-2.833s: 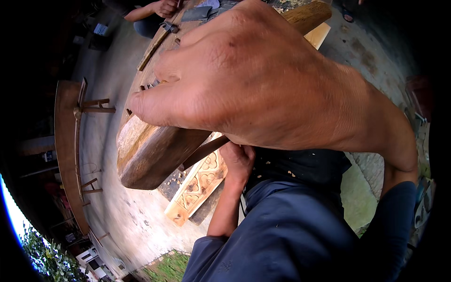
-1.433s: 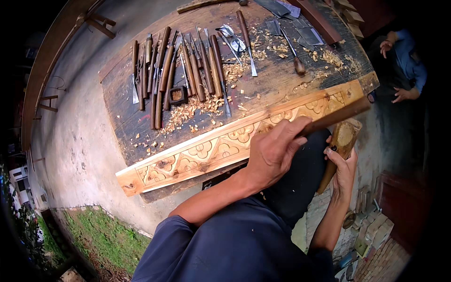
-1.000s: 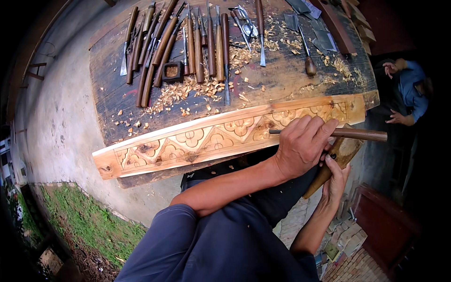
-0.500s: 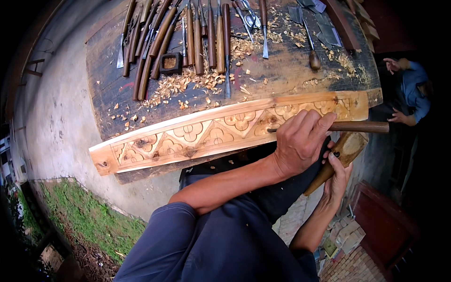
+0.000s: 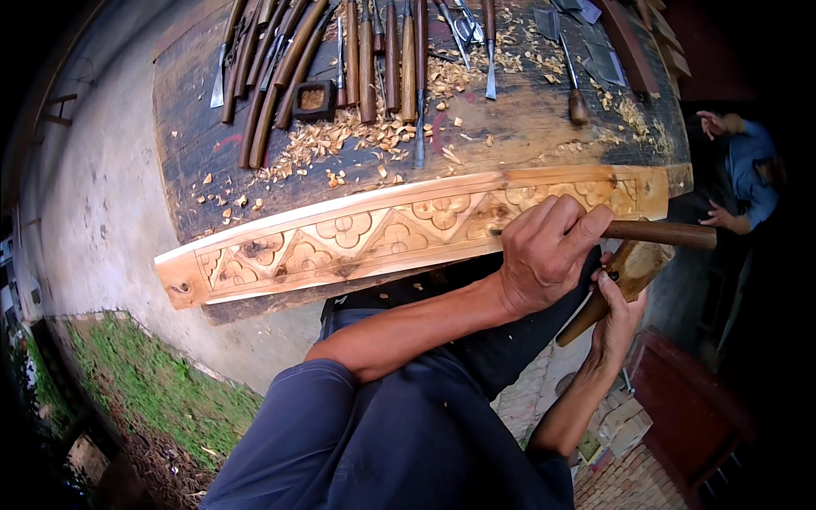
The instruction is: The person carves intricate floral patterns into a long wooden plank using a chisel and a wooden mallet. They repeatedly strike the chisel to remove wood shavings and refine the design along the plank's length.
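Carved board [image 5: 412, 229] lies at a slight slant along the near edge of the wooden table [image 5: 518, 140], flower shapes & zigzags cut in its face. On my head-cam feed, L hand [image 5: 548, 251] has its fingers curled tight round a dark-handled tool [image 5: 667, 235]; thin end pokes out over the board's face, past the middle twd its R end. Can't tell if the tip touches wood. R hand [image 5: 619, 313] is just below, fingers wrapped round a wooden mallet [image 5: 643, 265], its head up by the tool's handle; can't tell if they touch. Beyond the board I've got wood shavings [image 5: 340, 136], a small dark sq. box [image 5: 314, 115] & a row of wooden-handled chisels [image 5: 367, 76]. Another person [image 5: 752, 174] is at far R.
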The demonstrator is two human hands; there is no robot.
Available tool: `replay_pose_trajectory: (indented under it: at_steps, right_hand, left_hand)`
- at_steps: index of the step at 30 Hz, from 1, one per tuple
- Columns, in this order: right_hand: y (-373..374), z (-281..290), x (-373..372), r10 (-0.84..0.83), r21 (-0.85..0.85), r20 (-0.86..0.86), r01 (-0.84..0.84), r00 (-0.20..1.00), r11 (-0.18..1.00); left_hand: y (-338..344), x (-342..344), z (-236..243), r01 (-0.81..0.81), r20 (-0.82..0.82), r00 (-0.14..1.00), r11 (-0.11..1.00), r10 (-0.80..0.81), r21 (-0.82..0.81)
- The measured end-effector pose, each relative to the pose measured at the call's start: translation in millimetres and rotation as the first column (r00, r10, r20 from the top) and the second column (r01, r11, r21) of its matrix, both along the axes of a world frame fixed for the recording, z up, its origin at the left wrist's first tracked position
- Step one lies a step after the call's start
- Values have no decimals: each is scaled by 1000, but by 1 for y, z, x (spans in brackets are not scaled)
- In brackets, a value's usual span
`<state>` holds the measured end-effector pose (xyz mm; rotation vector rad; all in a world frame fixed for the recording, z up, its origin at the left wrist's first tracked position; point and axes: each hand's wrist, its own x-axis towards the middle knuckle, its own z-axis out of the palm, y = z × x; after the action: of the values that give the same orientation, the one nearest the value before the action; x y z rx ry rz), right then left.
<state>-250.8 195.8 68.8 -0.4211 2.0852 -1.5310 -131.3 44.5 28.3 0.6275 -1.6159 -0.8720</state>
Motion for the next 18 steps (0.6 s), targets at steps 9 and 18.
replay_pose_trajectory:
  at_steps: [9, 18]
  right_hand:
    - [-28, 67, -25, -64, -80, -706, 11, 706, 997]
    - [-40, 114, -54, 22, -67, -897, -185, 442, 980]
  left_hand:
    - [2, 7, -6, 27, -142, 990, 1000, -26, 5]
    - [2, 11, -7, 14, -181, 983, 1000, -13, 8]
